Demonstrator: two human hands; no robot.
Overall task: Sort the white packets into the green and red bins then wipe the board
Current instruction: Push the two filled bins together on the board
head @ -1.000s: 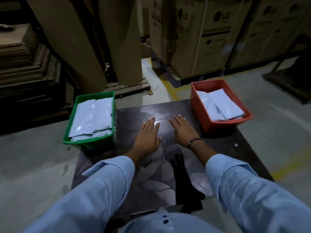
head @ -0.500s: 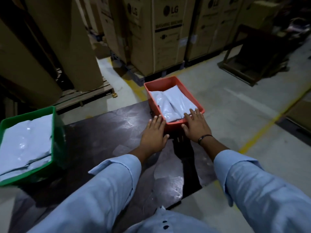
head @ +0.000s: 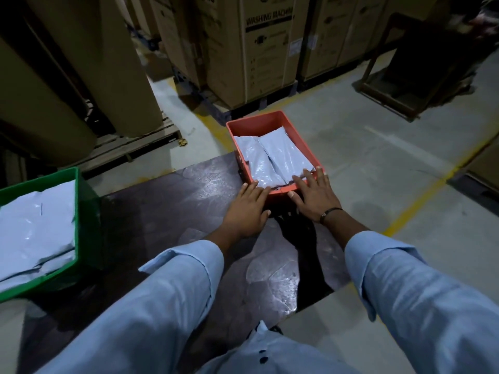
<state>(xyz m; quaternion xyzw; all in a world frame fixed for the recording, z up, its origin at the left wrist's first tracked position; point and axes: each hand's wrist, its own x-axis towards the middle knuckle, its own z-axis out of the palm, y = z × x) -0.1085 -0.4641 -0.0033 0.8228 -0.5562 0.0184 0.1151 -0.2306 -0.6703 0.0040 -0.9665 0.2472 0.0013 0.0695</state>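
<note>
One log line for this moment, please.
left hand open, fingers at red bin near rim | right hand open, fingers on packets in red bin | green bin holds packets | board: no packets visible

Dark glossy board [head: 172, 211] flat on grey concrete floor [head: 378, 184] — green bin [head: 87, 225] on its left side, red bin [head: 259, 125] at its far right corner.

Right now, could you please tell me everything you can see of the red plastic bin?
The red rectangular plastic bin is an open, shallow container sitting upright at the far right corner of the dark board. White plastic packets lie side by side inside, covering its floor. The left hand rests flat against its near rim, and the right hand reaches over that rim with straight fingers onto the packets.
</note>
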